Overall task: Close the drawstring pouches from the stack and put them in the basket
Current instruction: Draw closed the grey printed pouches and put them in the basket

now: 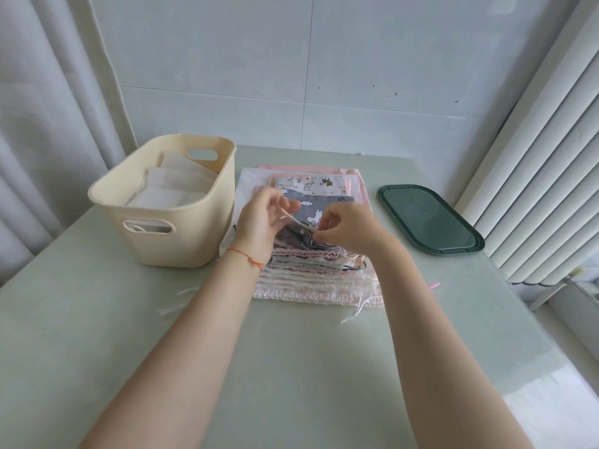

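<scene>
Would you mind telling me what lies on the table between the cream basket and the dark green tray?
In the head view, the stack of pouches lies between the basket and the tray, with both hands working above it.

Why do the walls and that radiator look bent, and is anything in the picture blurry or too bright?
Head view: the wide-angle lens bows straight lines near the edges, so the radiator and curtain lean and curve. Light is soft and even, with faint shadows under the basket. The lower right corner of the table is washed out. The left hand and right hand pulling the drawstring are slightly soft.
</scene>
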